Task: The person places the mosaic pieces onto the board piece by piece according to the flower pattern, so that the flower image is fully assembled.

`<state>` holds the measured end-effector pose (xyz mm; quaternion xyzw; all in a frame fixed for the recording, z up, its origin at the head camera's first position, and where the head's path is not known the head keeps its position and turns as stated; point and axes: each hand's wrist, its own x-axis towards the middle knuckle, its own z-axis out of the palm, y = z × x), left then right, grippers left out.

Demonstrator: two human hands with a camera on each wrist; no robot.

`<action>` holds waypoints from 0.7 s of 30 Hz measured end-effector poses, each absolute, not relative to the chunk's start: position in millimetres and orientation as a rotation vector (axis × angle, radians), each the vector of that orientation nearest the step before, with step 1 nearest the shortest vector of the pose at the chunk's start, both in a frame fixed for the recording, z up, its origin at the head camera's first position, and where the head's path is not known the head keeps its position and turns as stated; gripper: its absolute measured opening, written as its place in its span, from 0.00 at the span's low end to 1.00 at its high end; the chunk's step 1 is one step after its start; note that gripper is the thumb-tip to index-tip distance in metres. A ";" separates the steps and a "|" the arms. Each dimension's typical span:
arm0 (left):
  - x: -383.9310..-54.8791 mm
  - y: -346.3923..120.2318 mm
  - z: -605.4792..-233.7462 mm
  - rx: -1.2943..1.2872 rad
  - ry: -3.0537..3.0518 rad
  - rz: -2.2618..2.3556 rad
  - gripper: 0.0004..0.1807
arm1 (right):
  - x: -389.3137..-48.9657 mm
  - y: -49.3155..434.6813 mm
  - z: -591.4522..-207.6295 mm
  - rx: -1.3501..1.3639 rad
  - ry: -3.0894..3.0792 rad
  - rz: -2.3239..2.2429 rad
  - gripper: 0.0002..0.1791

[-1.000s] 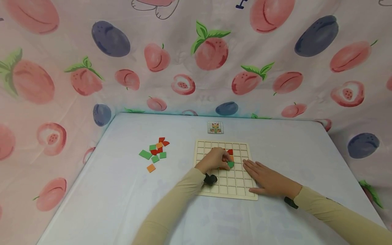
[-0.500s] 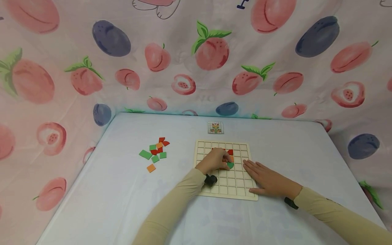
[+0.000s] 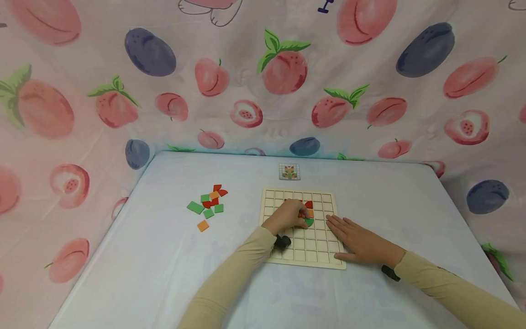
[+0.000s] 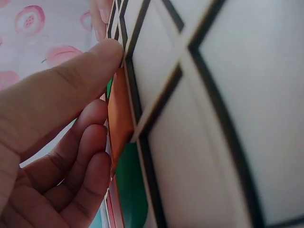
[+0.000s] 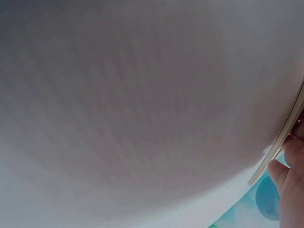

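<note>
The left hand point(image 3: 287, 214) is over the middle of a wooden grid board point(image 3: 316, 264). Thumb and fingers pinch a green rounded tile point(image 3: 309, 222), which lies at a cell just below an orange tile point(image 3: 310, 213). A red tile point(image 3: 308, 204) sits above that orange one. In the left wrist view, another green tile point(image 4: 133, 190) lies past an orange tile point(image 4: 119, 118); the pinched tile shows only as a sliver behind the thumb. The right hand point(image 3: 361, 240) rests with straight fingers on the board's right edge. The left hand hides part of the tile pattern.
Left of the board lies a loose group of tiles: green ones point(image 3: 195, 207), red ones point(image 3: 222, 193) and orange ones point(image 3: 203, 225). A small pattern card point(image 3: 289, 172) lies behind the board. Fruit-printed cloth point(image 3: 246, 82) hangs behind the white table point(image 3: 164, 265).
The green tile has gone from tilted in the left fingers to lying flatter at its cell, over the first half second. Both hands have otherwise stayed in place.
</note>
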<state>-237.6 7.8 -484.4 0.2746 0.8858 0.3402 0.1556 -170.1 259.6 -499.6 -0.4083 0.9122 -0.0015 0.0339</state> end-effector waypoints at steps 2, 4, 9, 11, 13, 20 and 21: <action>-238.5 6.2 -484.5 0.788 2.523 1.000 0.08 | -170.2 259.8 -499.8 -1.259 2.806 -0.002 0.48; -240.1 4.0 -485.2 0.785 2.502 1.027 0.08 | -170.4 259.9 -500.0 -1.261 2.808 0.004 0.48; -245.7 -5.2 -485.4 0.795 2.444 1.074 0.09 | -170.0 259.9 -499.6 -1.253 2.806 0.006 0.48; -247.8 -10.2 -485.2 0.811 2.427 1.079 0.10 | -169.8 259.6 -499.2 -1.244 2.803 0.004 0.48; -249.5 -15.6 -485.7 0.825 2.412 1.091 0.11 | -169.7 259.3 -498.8 -1.230 2.799 0.002 0.49; -250.7 -38.9 -485.9 0.813 2.351 1.144 0.14 | -169.3 258.9 -499.6 -1.213 2.798 -0.016 0.49; -250.6 -42.6 -485.6 0.815 2.352 1.144 0.14 | -169.4 258.8 -499.8 -1.211 2.799 -0.018 0.49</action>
